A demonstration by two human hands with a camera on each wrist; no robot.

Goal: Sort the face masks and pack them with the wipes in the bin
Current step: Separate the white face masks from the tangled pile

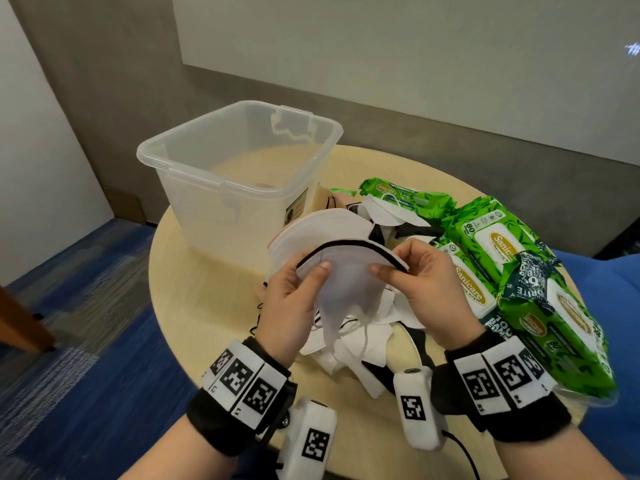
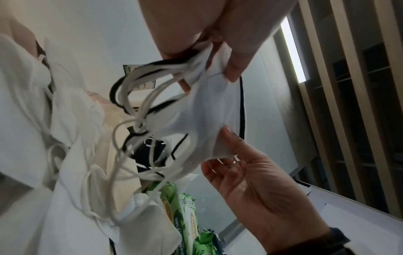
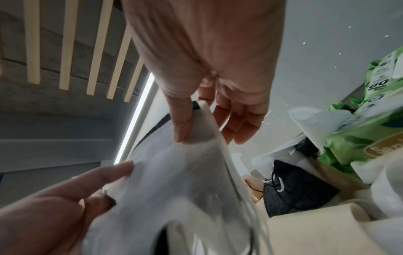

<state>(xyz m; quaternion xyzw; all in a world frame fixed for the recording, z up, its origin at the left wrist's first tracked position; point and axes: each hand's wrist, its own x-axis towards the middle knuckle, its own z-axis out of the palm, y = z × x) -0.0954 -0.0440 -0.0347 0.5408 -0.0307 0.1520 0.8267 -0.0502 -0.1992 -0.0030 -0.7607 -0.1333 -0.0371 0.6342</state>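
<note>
Your left hand [image 1: 294, 299] and right hand [image 1: 427, 289] pinch a white face mask [image 1: 346, 271] above the surface [image 1: 194, 306], fingers curled on its edges; it looks light, soft and floppy; grip the stiffer black-trimmed rim, not the tangled loops.

Round pale wooden surface [image 1: 194, 306] in a room with blue patterned carpet [image 1: 86, 358].
Far behind it runs a grey wall [image 1: 242, 81] with a lighter panel [image 1: 415, 46] above. A brown wooden piece [image 1: 20, 323] stands at the left edge; something blue [image 1: 609, 292] shows at right.
</note>
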